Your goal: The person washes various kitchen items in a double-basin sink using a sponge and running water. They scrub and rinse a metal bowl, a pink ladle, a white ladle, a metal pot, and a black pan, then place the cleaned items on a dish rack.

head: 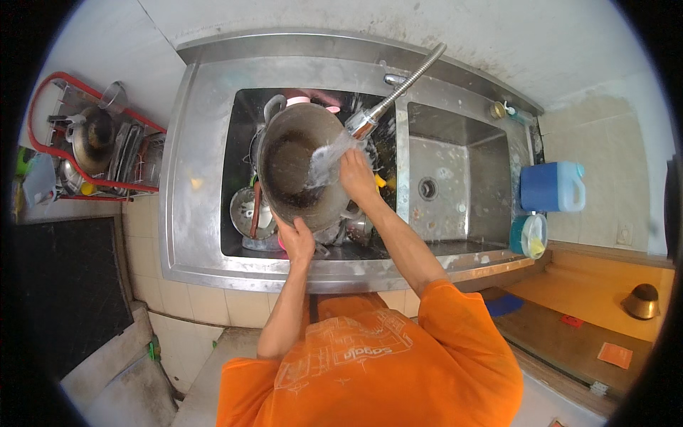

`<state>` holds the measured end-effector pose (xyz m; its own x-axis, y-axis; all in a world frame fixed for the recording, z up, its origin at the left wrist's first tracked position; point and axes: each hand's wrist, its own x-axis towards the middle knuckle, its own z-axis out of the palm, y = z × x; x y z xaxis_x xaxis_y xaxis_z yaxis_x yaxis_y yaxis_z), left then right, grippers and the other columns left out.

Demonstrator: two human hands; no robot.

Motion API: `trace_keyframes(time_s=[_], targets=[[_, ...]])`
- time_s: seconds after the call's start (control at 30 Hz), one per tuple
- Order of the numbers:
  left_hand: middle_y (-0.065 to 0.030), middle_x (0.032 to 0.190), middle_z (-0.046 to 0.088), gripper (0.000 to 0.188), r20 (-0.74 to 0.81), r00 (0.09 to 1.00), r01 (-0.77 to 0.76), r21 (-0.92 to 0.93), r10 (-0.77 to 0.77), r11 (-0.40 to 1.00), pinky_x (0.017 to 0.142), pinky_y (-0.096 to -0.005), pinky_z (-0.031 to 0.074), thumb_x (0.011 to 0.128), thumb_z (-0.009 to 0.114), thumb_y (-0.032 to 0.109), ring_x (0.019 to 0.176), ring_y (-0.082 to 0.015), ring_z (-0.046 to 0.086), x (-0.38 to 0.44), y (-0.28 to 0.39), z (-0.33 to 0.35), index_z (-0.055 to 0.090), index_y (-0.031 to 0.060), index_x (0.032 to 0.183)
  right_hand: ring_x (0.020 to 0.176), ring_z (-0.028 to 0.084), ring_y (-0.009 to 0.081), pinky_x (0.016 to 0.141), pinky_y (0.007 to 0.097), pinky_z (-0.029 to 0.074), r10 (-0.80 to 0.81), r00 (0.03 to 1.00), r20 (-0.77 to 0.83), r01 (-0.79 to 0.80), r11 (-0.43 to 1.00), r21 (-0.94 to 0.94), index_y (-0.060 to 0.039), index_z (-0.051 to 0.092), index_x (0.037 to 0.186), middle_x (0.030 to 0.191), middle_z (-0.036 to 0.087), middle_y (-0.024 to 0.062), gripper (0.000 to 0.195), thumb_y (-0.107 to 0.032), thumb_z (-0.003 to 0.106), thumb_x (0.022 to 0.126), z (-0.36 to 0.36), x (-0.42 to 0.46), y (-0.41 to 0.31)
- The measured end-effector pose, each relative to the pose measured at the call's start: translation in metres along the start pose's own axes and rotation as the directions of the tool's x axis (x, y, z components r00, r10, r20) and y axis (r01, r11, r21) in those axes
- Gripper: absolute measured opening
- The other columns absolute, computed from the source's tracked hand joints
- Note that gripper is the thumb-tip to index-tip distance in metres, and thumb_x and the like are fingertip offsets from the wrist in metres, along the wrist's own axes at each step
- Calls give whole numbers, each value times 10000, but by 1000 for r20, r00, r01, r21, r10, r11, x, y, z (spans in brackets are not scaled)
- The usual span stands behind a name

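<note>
A large, worn metal pan with loop handles is tilted over the left sink basin. My left hand grips its near rim, thumb on the inside. Water pours into the pan from a flexible-neck faucet whose head hangs over the far right rim. Just below that head, my right hand is at the pan's right side, fingertips in the splash; whether it grips anything is hidden. Beneath the pan at left lies a smaller metal pan with a brown handle across it. Pink items show behind the large pan.
The right sink basin has a drain and scattered food bits. A blue liquid jug and a teal tub stand at its right. A red-framed dish rack holds cookware at left. A steel backsplash borders the counter.
</note>
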<state>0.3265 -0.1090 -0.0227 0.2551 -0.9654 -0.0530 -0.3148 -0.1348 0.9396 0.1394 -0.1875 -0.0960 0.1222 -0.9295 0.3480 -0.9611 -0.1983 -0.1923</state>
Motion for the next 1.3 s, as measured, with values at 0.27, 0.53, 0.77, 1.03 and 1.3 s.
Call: trace_keyframes(time_s=[0.27, 0.53, 0.77, 1.03, 1.3], targets=[[-307, 1380, 382, 625, 70, 996, 70, -134, -61, 989, 1089, -397, 262, 821, 419, 10, 1301, -409, 371, 12, 10, -42, 228, -87, 1408, 928, 559, 355, 815, 452, 479, -21, 983, 183, 21, 1000, -2, 6, 579, 866, 953, 576, 191, 143, -75, 511, 769, -7, -4, -29], [-319, 1320, 438, 707, 109, 990, 104, -116, -91, 988, 1021, -428, 358, 802, 361, 8, 1218, -432, 463, 26, 15, -79, 139, 56, 1472, 1000, 550, 371, 867, 437, 465, 58, 954, 293, -54, 998, -23, 12, 575, 921, 998, 570, 212, 175, -75, 509, 784, 17, 0, -60], [-311, 1341, 421, 728, 81, 996, -16, -138, 27, 990, 1040, -420, 341, 791, 363, 0, 1254, -425, 434, 30, -13, -94, 138, 70, 1480, 942, 577, 366, 831, 453, 481, 6, 926, 376, -24, 999, 45, -11, 570, 916, 969, 578, 197, 154, -74, 515, 788, -1, 0, -94], [-318, 1306, 448, 685, 89, 995, 51, -120, -41, 991, 1053, -412, 311, 792, 401, 18, 1238, -422, 437, 26, -20, -95, 191, -17, 1442, 998, 572, 406, 827, 456, 467, 123, 961, -249, -100, 990, 101, 28, 600, 970, 1058, 609, 228, 232, -168, 520, 874, -33, 62, -64], [-258, 1240, 534, 525, 129, 991, 52, -132, -35, 990, 1007, -383, 366, 807, 449, 28, 1161, -360, 517, 47, -38, -103, 394, -56, 1322, 710, 653, 295, 608, 362, 510, 324, 901, 289, -432, 725, 536, 8, 624, 987, 824, 663, 140, 209, -177, 565, 912, -35, 48, -4]])
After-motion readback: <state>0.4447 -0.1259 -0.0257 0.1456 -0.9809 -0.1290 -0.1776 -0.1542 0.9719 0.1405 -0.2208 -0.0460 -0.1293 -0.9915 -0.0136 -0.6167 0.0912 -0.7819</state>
